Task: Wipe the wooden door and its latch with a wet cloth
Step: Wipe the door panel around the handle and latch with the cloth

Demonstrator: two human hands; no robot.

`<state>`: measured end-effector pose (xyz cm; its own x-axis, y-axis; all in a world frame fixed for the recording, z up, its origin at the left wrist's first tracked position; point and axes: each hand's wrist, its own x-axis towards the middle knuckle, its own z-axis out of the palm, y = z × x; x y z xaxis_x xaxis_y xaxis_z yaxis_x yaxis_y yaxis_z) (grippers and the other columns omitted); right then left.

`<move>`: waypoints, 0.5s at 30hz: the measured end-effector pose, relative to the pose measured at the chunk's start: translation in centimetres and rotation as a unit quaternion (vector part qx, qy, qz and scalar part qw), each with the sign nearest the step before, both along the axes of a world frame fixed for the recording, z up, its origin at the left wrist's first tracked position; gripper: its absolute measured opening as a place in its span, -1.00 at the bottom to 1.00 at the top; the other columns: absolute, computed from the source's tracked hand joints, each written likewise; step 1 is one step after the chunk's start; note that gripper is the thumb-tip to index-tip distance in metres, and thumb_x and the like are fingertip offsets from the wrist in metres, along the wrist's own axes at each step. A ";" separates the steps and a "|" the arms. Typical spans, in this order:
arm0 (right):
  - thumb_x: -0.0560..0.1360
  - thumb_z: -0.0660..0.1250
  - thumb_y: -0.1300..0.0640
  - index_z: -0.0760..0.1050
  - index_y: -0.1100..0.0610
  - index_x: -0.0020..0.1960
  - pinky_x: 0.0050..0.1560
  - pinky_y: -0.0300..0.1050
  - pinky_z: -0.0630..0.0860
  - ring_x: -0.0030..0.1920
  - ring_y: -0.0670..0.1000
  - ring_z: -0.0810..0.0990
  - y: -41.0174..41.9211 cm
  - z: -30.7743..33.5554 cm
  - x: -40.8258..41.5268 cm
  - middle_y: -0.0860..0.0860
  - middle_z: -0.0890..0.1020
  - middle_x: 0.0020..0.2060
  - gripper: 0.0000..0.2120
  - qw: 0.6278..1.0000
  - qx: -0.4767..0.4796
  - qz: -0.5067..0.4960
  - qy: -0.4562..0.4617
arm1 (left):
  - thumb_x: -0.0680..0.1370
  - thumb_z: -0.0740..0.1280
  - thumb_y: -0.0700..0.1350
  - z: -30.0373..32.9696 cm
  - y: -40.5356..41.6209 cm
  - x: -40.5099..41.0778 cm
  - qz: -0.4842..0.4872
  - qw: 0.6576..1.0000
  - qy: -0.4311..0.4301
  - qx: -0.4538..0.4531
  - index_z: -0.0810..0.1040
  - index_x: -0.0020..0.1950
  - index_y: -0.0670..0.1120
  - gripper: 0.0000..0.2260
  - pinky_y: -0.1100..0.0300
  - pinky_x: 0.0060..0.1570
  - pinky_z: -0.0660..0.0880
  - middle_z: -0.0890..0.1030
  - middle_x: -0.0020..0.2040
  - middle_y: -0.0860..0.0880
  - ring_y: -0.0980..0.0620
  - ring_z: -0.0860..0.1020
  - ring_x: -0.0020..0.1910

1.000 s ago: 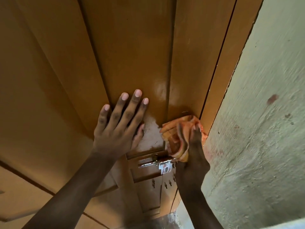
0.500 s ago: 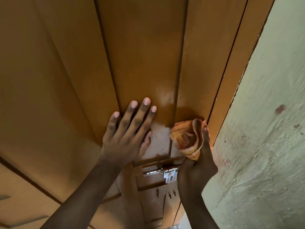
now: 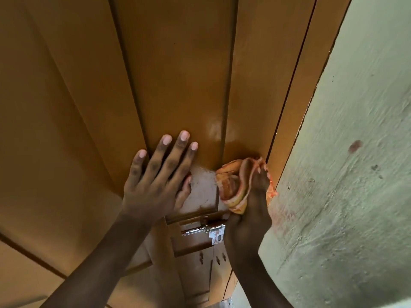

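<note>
Now right hand (image 3: 251,210) presses cloth (image 3: 233,185) on door (image 3: 178,74).

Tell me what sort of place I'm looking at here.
Probably a doorway in a plain house: a brown panelled wooden door with a metal latch, set beside a rough, stained plaster wall. The left hand lies flat on the door; the right hand holds an orange cloth.

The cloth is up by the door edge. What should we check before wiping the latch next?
1. Cloth held in the right hand: ok.
2. Left hand flat on the door, steadying it: ok.
3. Latch in view and uncovered: ok.
4. Latch already wiped: cannot tell.
5. Cloth wet enough: cannot tell.
6. Cloth on the latch: not ok, it is above it.
</note>
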<state>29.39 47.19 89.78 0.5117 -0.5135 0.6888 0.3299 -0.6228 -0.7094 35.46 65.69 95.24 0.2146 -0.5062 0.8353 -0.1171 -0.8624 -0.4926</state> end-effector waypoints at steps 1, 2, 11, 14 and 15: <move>0.58 0.36 0.20 0.20 0.21 0.59 0.32 0.07 0.59 0.49 0.38 0.41 0.1 -0.4 -0.2 0.31 0.40 0.50 -0.36 0.999 -0.046 0.004 0.000 | 0.65 0.23 0.18 0.0 0.0 0.0 0.000 1.000 -0.002 0.001 0.25 0.70 -0.05 -0.34 -0.13 0.57 0.02 0.20 0.70 -0.11 -0.14 0.21 0.64; 0.58 0.36 0.17 0.16 0.16 0.61 0.28 0.14 0.62 0.51 0.40 0.36 -0.1 -1.4 -0.6 0.31 0.35 0.53 -0.33 0.996 -0.087 0.010 0.003 | 0.65 0.23 0.18 -0.1 0.0 0.0 -0.001 1.000 -0.004 0.002 0.25 0.70 -0.06 -0.34 -0.13 0.57 0.02 0.21 0.69 -0.11 -0.15 0.22 0.64; 0.66 0.22 0.24 0.30 0.21 0.58 0.33 -0.48 0.41 0.37 0.01 0.59 1.9 0.7 -0.4 0.07 0.59 0.34 -0.52 0.993 0.114 0.019 -0.030 | 0.66 0.24 0.18 0.0 -0.1 0.0 -0.006 1.000 -0.002 -0.003 0.26 0.70 -0.06 -0.35 -0.13 0.56 0.02 0.26 0.66 -0.11 -0.15 0.21 0.63; 0.71 0.15 -0.02 0.24 0.19 0.56 0.41 0.06 0.54 0.59 0.27 0.26 2.1 -1.6 -0.5 0.28 0.35 0.52 -0.51 0.999 -0.029 0.006 -0.021 | 0.65 0.25 0.18 0.0 -0.1 0.0 -0.001 1.000 0.000 -0.008 0.26 0.70 -0.05 -0.35 -0.13 0.56 0.02 0.26 0.66 -0.11 -0.14 0.21 0.63; 0.71 0.15 -0.03 0.25 0.18 0.57 0.33 0.14 0.60 0.60 0.25 0.24 1.8 -2.6 -0.8 0.27 0.33 0.53 -0.49 0.999 -0.050 0.003 -0.017 | 0.65 0.25 0.18 0.0 -0.1 -0.1 -0.007 1.000 -0.003 -0.007 0.26 0.70 -0.05 -0.35 -0.13 0.56 0.02 0.25 0.67 -0.10 -0.14 0.21 0.64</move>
<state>28.55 49.04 87.21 0.4903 -0.4384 0.7533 0.3565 -0.6878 -0.6323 35.37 65.61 95.21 0.2018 -0.4970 0.8439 -0.1266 -0.8677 -0.4807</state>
